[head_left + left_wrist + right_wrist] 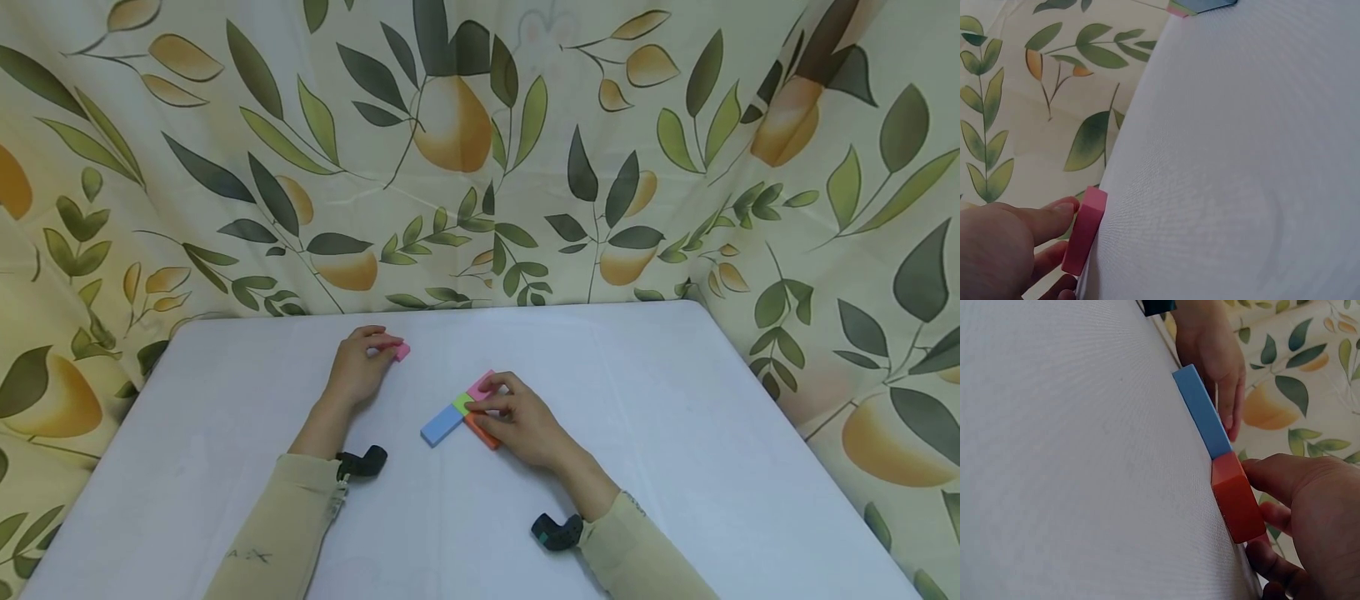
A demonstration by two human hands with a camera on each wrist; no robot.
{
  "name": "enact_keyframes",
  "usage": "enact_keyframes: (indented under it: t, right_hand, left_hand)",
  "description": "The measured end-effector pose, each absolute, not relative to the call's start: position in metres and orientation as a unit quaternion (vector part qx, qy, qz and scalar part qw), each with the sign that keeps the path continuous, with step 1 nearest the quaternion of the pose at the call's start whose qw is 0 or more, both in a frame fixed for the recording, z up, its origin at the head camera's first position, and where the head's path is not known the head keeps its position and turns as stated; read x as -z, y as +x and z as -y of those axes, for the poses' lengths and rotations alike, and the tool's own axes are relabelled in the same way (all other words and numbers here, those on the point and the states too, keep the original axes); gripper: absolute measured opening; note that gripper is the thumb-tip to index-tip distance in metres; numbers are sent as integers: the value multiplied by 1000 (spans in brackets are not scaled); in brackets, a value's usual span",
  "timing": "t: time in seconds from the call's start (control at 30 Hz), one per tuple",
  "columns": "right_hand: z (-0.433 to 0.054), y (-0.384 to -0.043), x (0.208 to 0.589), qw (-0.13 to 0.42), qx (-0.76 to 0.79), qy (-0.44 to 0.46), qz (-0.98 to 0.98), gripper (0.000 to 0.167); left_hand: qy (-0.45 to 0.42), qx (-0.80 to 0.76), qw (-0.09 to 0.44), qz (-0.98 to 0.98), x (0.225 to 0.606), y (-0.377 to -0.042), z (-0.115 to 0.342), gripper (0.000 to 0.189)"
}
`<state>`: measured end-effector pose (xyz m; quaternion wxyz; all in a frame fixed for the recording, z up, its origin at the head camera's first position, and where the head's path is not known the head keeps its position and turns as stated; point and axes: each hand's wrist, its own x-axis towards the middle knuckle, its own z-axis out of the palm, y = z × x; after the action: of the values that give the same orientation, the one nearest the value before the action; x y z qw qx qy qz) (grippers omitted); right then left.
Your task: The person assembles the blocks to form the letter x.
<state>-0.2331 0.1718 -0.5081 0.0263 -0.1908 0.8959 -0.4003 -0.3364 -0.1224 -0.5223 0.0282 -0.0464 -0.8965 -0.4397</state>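
Note:
My left hand (362,367) pinches a small pink block (402,352) toward the far side of the table. In the left wrist view the thumb lies against one side of that block, with fingers behind it. Near the middle of the table, my right hand (527,421) has its curled fingers around an orange block (486,438). That block stands at an angle to a line made of a blue block (442,426), a small green block (461,403) and another pink block (476,390). Right fingertips partly cover the green and pink pieces.
A white cloth covers the table (645,375). Patterned curtains (450,208) hang behind and at the sides. Dark wrist devices stick out at the left cuff (307,475) and the right cuff (615,525).

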Motion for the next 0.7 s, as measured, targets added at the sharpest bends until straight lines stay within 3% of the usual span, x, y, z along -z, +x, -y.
enact_keyframes:
  t: [0.7]
  right_hand:
    - [-170,-234,508,30,403,-187,-896,23]
  left_hand:
    - [-40,438,26,898,522,-336,122,22]
